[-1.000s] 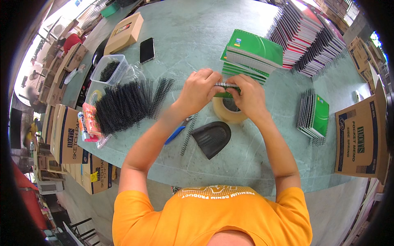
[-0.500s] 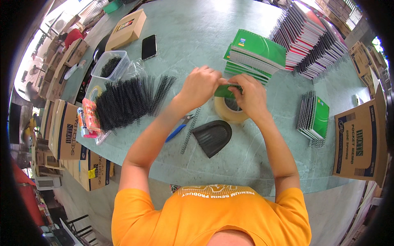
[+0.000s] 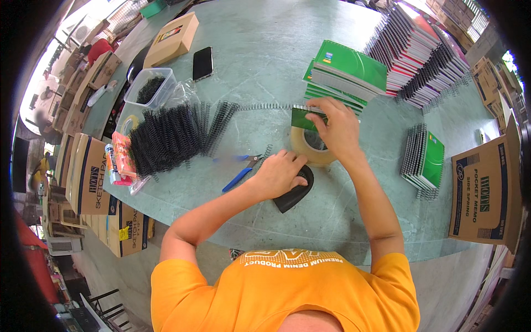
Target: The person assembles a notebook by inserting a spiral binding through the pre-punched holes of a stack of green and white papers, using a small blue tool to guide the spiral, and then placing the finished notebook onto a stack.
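1. Notebook (image 3: pixel 302 118): clamping in right hand (image 3: pixel 338 123), at tape's (image 3: pixel 301 150) far edge.
2. Partly covering block (image 3: pixel 289 200) with left hand (image 3: pixel 280 175), not showing grip.
3. Perhaps risking coil (image 3: pixel 265 107) slipping out by snagging loose end.

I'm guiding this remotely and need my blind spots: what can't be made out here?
All in the head view:
Green notebook: right end covered by the right hand.
Tape roll: far edge hidden by that notebook and hand.
Black dome-shaped piece: upper part hidden by the left hand.
Loose coil: all but one end behind that hand; grip unclear.
Blue-handled tool: upper handle blurred.
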`<state>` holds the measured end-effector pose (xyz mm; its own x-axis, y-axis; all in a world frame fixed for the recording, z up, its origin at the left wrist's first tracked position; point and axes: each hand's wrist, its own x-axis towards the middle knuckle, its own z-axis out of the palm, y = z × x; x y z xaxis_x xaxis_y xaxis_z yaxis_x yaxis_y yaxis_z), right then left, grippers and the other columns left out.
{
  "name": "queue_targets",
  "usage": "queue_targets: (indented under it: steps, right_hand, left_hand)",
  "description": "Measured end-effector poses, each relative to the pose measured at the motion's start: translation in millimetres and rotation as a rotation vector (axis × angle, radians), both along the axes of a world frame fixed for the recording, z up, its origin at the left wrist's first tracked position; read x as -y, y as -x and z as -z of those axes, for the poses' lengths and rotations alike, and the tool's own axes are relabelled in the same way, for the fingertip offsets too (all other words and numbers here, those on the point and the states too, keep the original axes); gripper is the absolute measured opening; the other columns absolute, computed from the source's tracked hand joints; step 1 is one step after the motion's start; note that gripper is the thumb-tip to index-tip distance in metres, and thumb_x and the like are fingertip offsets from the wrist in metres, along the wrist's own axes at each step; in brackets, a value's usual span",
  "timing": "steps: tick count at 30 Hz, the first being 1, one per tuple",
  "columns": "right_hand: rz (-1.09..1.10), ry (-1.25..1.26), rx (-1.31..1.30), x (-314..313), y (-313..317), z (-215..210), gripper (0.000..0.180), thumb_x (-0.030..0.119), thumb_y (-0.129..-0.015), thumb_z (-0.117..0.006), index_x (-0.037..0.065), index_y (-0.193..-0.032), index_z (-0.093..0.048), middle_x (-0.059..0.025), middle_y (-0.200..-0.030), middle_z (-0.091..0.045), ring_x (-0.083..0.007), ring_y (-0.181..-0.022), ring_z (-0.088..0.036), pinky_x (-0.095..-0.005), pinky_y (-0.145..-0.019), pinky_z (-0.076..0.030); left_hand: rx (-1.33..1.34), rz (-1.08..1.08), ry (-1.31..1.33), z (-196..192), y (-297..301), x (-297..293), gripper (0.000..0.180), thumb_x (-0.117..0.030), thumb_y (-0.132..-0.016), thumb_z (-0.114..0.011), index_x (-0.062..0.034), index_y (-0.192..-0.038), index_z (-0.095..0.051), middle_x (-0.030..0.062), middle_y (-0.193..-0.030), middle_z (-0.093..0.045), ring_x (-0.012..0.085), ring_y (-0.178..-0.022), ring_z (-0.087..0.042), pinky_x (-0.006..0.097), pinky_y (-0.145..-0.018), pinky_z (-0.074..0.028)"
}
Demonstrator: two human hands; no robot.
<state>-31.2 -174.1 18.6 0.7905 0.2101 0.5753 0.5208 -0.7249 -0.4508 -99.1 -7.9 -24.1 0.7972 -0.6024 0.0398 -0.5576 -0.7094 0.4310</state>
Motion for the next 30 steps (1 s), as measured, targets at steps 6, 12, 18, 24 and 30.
queue_targets:
  steps: [6,12,18,24,30]
  right_hand:
    - [-0.059,-0.044,-0.167,3,-1,-2,0.020,0.017,-0.076,-0.068,0.009,-0.093,-0.063,-0.0060,-0.091,-0.064,-0.0254,-0.083,-0.061,-0.0383,-0.072,-0.044]
    - [-0.013,0.012,-0.223,2,1,-6,0.022,0.018,-0.077,-0.068,0.005,-0.093,-0.061,-0.0123,-0.088,-0.064,-0.0311,-0.082,-0.060,-0.0397,-0.071,-0.046]
    - [0.007,-0.108,-0.082,0,0,3,0.019,0.015,-0.076,-0.068,0.005,-0.090,-0.062,-0.0114,-0.081,-0.064,-0.0316,-0.081,-0.061,-0.0403,-0.070,-0.047]
    - [-0.012,-0.098,-0.134,2,0,0,0.011,0.010,-0.075,-0.066,0.005,-0.085,-0.064,-0.0117,-0.079,-0.065,-0.0308,-0.077,-0.062,-0.0389,-0.067,-0.047]
    - [-0.175,-0.201,-0.344,8,0,-10,0.010,0.005,-0.078,-0.061,0.004,-0.086,-0.066,-0.0134,-0.081,-0.066,-0.0305,-0.076,-0.064,-0.0370,-0.066,-0.049]
  left_hand:
    - [-0.109,-0.064,0.040,2,5,-2,0.044,-0.024,-0.076,-0.069,-0.0068,-0.111,-0.049,0.0148,-0.100,-0.057,0.0353,-0.098,-0.051,0.043,-0.083,-0.044]
    - [-0.204,-0.098,0.079,5,6,-6,0.046,-0.020,-0.076,-0.070,-0.0066,-0.113,-0.047,0.0166,-0.102,-0.056,0.0370,-0.098,-0.051,0.044,-0.083,-0.043]
    - [-0.137,-0.074,0.211,13,11,-9,0.048,-0.017,-0.074,-0.070,-0.0062,-0.113,-0.046,0.0188,-0.099,-0.056,0.0379,-0.095,-0.054,0.045,-0.080,-0.044]
    - [-0.019,-0.138,0.420,-30,-1,-7,0.062,-0.016,-0.074,-0.071,-0.0107,-0.129,-0.043,0.0167,-0.096,-0.055,0.0357,-0.086,-0.055,0.042,-0.075,-0.046]
    - [0.155,-0.237,0.303,-41,-35,-15,0.067,-0.013,-0.074,-0.071,-0.0153,-0.134,-0.041,0.0157,-0.092,-0.054,0.0336,-0.079,-0.055,0.040,-0.072,-0.046]
